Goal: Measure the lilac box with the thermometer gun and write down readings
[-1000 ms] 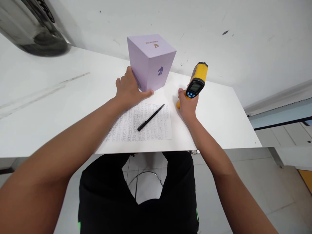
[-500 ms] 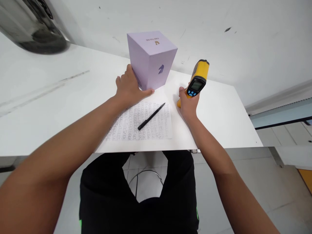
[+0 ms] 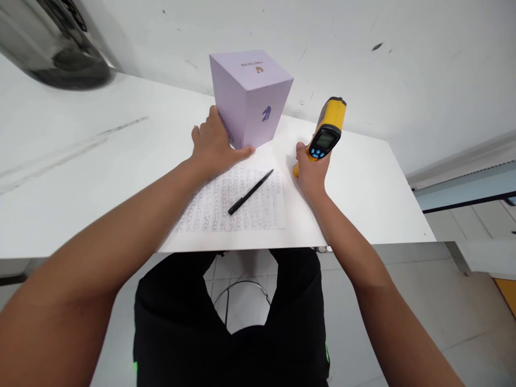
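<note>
Between hands (image 3: 260, 153), lilac box (image 3: 250, 97)

White table (image 3: 363, 204) runs across view, far edge against white wall (image 3: 403, 64) with few dark scuff marks. Printed sheet (image 3: 258, 212) lies flat near table's front edge, covered in rows of small text (too small to read). Black pen (image 3: 250, 193) rests diagonally on sheet. Dark shiny curved object (image 3: 52, 48) at upper left, blurred. Pale tiled floor (image 3: 403, 301) below table, metal stool ring (image 3: 242, 287) under it.

Pen (image 3: 250, 192) on paper (image 3: 237, 204); box (image 3: 250, 99) behind; thermometer (image 3: 324, 134) right of box.
</note>
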{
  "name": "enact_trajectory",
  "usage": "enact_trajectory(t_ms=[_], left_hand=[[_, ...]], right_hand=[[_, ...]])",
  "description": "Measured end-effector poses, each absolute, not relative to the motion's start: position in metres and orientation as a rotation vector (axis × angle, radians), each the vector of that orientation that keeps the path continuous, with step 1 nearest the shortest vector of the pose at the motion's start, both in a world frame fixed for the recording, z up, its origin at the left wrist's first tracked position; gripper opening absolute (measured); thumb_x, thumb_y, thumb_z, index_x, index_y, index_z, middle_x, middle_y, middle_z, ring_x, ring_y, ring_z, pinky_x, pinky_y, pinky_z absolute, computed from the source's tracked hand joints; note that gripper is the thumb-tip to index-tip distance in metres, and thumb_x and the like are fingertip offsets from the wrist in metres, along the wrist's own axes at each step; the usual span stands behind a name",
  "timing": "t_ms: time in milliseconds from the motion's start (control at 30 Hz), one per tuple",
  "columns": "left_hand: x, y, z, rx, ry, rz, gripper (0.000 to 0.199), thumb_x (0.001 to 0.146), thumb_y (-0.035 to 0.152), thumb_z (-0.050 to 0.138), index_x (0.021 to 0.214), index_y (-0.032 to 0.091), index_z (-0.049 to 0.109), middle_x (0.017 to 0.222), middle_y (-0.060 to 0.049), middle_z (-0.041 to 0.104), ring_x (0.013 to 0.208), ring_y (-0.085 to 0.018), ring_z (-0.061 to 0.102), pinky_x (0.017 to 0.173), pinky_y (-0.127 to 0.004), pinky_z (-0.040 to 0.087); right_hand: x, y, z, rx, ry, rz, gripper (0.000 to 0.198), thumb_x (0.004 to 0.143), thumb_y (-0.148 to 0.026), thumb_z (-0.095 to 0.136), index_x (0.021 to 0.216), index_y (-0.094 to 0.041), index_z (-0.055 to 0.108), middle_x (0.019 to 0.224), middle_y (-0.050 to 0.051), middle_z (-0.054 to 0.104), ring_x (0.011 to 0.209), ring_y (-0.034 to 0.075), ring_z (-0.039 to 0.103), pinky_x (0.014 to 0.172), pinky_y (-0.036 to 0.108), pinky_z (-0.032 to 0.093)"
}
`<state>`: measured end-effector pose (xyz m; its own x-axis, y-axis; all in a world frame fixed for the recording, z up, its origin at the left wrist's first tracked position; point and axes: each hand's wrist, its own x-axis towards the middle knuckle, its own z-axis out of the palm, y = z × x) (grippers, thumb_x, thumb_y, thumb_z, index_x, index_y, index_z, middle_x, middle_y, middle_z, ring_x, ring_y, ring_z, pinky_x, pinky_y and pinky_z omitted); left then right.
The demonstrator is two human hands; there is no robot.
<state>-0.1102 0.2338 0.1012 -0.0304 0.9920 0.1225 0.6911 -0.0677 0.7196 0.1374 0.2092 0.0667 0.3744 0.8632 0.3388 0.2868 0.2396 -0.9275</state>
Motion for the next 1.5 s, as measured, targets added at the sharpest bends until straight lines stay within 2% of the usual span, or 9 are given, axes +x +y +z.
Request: enact_trajectory(t_ms=[133,467,633,767,933,1200,1367,1500], left_hand=[[-0.112,0.234,0.099,1.773,1.718,0.931,0.113,0.070,0.060,0.098,0.161,0.032,0.036,0.163,-0.013,0.061,0.166,-0.051,0.045,0.143,-0.076,0.023],[-0.110,0.232,0.103,1.715,1.713,0.953,0.106,0.069,0.058,0.100,0.153,0.030,0.042,0.158,-0.013,0.063,0.168,-0.051,0.042,0.143,-0.077,0.026],[-0.111,0.233,0.100,1.753,1.712,0.949,0.105,0.071,0.062,0.098,0.154,0.031,0.041,0.161,-0.013,0.062,0.167,-0.050,0.044,0.143,-0.076,0.024],[-0.112,0.234,0.100,1.778,1.741,0.922,0.107,0.070,0.057,0.098,0.156,0.032,0.041,0.160,-0.014,0.062,0.164,-0.050,0.047,0.143,-0.077,0.025],[-0.112,0.237,0.095,1.816,1.765,0.924,0.108,0.068,0.053,0.096,0.158,0.032,0.040,0.157,-0.015,0.064,0.159,-0.053,0.052,0.139,-0.079,0.031],[-0.112,0.231,0.103,1.822,1.805,0.889,0.094,0.070,0.050,0.098,0.144,0.027,0.045,0.142,-0.016,0.072,0.146,-0.051,0.064,0.131,-0.077,0.041],[-0.115,0.234,0.097,1.825,1.768,0.927,0.089,0.072,0.061,0.098,0.139,0.026,0.050,0.139,-0.016,0.075,0.141,-0.048,0.067,0.126,-0.074,0.044],[-0.116,0.235,0.092,1.871,1.790,0.913,0.092,0.077,0.067,0.090,0.147,0.023,0.050,0.144,-0.015,0.073,0.145,-0.045,0.066,0.126,-0.069,0.046]], right_hand=[[0.141,0.212,0.062,-1.325,-1.237,0.492,0.054,0.096,-0.071,0.077,0.130,-0.033,0.059,0.105,0.000,0.061,0.102,0.022,0.068,0.095,0.045,0.064],[0.142,0.211,0.064,-1.308,-1.245,0.530,0.055,0.096,-0.075,0.077,0.124,-0.032,0.058,0.105,0.001,0.062,0.102,0.023,0.067,0.096,0.048,0.064],[0.140,0.211,0.063,-1.305,-1.221,0.497,0.054,0.096,-0.075,0.077,0.123,-0.032,0.058,0.103,0.000,0.060,0.102,0.023,0.068,0.098,0.049,0.064],[0.140,0.212,0.060,-1.303,-1.243,0.477,0.055,0.097,-0.077,0.075,0.124,-0.033,0.057,0.104,0.000,0.060,0.104,0.023,0.069,0.097,0.050,0.065],[0.140,0.213,0.058,-1.305,-1.234,0.482,0.057,0.095,-0.077,0.076,0.123,-0.032,0.056,0.106,0.001,0.061,0.107,0.024,0.069,0.098,0.050,0.064],[0.134,0.207,0.064,-1.294,-1.106,0.554,0.060,0.081,-0.072,0.086,0.108,-0.032,0.051,0.093,-0.004,0.062,0.091,0.021,0.064,0.092,0.046,0.060],[0.137,0.210,0.061,-1.308,-1.140,0.549,0.058,0.082,-0.072,0.085,0.107,-0.032,0.051,0.094,-0.003,0.061,0.093,0.022,0.063,0.094,0.048,0.059],[0.141,0.211,0.059,-1.264,-1.192,0.542,0.061,0.085,-0.074,0.083,0.117,-0.032,0.053,0.100,-0.001,0.061,0.100,0.024,0.066,0.100,0.051,0.059]])
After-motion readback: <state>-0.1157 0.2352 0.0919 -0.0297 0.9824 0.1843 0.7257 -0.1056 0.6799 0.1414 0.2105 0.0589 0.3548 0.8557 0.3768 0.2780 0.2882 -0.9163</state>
